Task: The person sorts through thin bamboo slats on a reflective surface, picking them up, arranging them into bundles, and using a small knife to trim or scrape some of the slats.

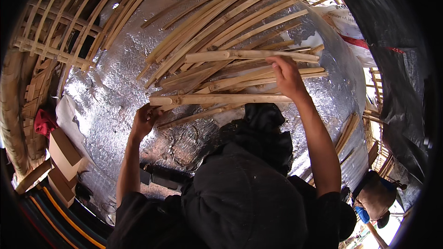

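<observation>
A long split-bamboo strip (221,99) lies crosswise in front of me, the nearest of the thick pieces. At its left end is my left hand (144,122), fingers curled closed around the tip and partly in shadow. My right hand (287,77) reaches over the right ends of the strips, palm down, fingers and thumb apart. Its fingertips touch or hover just above another bamboo strip (207,56) farther away; contact is hard to tell. Between and beyond these two, more bamboo strips (230,14) lie in a loose, slanting pile.
Shiny silver sheeting (115,78) covers the floor under the pile. A bamboo lattice (60,27) stands at far left, with a cardboard box (64,152) below it. Dark plastic sheeting (401,92) hangs at right. Another person (376,196) is at lower right.
</observation>
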A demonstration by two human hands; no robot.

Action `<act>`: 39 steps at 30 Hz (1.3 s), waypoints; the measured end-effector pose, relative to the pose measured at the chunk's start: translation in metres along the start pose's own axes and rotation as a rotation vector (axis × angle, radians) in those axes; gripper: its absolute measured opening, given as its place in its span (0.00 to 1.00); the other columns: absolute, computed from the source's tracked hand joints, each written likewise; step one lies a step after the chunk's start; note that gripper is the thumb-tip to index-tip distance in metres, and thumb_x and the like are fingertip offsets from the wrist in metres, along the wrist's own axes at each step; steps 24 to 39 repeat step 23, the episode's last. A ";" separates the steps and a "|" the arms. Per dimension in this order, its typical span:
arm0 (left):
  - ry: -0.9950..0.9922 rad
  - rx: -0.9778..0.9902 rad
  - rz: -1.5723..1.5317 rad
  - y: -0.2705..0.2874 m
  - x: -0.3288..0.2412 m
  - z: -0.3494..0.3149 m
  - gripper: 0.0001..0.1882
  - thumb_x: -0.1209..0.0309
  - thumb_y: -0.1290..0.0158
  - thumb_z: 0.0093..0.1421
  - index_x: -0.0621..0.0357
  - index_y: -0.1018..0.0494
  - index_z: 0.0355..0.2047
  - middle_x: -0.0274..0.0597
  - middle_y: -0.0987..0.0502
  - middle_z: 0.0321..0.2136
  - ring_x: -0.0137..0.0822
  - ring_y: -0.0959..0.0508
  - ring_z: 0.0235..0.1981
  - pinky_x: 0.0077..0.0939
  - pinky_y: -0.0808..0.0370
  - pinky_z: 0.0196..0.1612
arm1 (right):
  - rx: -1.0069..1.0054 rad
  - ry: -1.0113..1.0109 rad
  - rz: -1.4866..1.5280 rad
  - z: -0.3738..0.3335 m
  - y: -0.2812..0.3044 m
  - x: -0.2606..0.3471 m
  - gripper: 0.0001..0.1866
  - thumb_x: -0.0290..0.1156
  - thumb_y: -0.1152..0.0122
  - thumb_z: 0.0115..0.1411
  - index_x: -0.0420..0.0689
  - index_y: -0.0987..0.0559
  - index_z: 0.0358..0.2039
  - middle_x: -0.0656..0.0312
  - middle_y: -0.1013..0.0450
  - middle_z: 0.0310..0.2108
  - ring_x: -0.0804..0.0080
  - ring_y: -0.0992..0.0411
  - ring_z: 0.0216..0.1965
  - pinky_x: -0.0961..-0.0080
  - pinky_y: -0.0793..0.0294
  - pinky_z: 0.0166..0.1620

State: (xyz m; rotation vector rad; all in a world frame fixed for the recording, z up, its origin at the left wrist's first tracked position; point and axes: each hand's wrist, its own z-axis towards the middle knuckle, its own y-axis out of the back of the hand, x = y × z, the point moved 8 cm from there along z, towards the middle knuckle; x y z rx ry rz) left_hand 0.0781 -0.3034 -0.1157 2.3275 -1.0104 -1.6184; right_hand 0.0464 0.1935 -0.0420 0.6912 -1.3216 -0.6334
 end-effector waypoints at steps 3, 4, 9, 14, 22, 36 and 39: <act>0.037 0.007 0.047 0.000 0.002 -0.002 0.16 0.66 0.37 0.63 0.63 0.20 0.46 0.43 0.15 0.34 0.28 0.21 0.29 0.27 0.25 0.33 | -0.154 -0.239 0.110 -0.001 0.041 -0.029 0.11 0.27 0.49 0.71 0.41 0.20 0.47 0.53 0.19 0.45 0.54 0.22 0.50 0.62 0.27 0.56; -0.015 -0.027 0.091 0.000 -0.006 -0.001 0.11 0.70 0.37 0.62 0.63 0.21 0.41 0.40 0.16 0.31 0.27 0.21 0.26 0.25 0.26 0.31 | -0.139 -0.258 0.087 -0.003 0.057 -0.037 0.12 0.27 0.51 0.72 0.40 0.20 0.48 0.52 0.19 0.45 0.55 0.21 0.50 0.64 0.26 0.55; -0.123 -0.187 0.249 -0.004 -0.036 -0.008 0.11 0.74 0.35 0.59 0.65 0.21 0.41 0.44 0.20 0.37 0.30 0.20 0.29 0.24 0.23 0.29 | -0.078 -0.305 -0.097 -0.041 0.150 -0.077 0.12 0.29 0.51 0.73 0.38 0.21 0.47 0.50 0.20 0.43 0.56 0.20 0.48 0.65 0.24 0.53; -0.146 -0.274 0.287 -0.009 -0.002 -0.001 0.13 0.75 0.35 0.61 0.68 0.24 0.43 0.48 0.27 0.48 0.34 0.20 0.34 0.25 0.20 0.29 | 0.240 -0.411 -0.295 -0.130 0.209 -0.068 0.13 0.32 0.49 0.74 0.36 0.21 0.48 0.50 0.20 0.46 0.56 0.21 0.48 0.65 0.24 0.53; -0.238 -0.026 0.589 -0.004 -0.044 0.007 0.22 0.66 0.33 0.60 0.64 0.27 0.48 0.49 0.27 0.41 0.43 0.25 0.34 0.38 0.25 0.37 | 0.038 -0.784 -0.255 -0.328 0.253 -0.046 0.16 0.35 0.40 0.68 0.42 0.22 0.53 0.51 0.22 0.46 0.58 0.22 0.48 0.63 0.23 0.51; -0.254 -0.007 0.599 -0.011 -0.052 0.012 0.22 0.66 0.33 0.60 0.64 0.27 0.48 0.49 0.27 0.41 0.43 0.25 0.34 0.38 0.25 0.37 | -0.035 -0.848 -0.280 -0.365 0.248 -0.040 0.16 0.33 0.37 0.67 0.42 0.23 0.53 0.50 0.23 0.48 0.56 0.22 0.51 0.62 0.23 0.53; -0.254 -0.007 0.599 -0.011 -0.052 0.012 0.22 0.66 0.33 0.60 0.64 0.27 0.48 0.49 0.27 0.41 0.43 0.25 0.34 0.38 0.25 0.37 | -0.035 -0.848 -0.280 -0.365 0.248 -0.040 0.16 0.33 0.37 0.67 0.42 0.23 0.53 0.50 0.23 0.48 0.56 0.22 0.51 0.62 0.23 0.53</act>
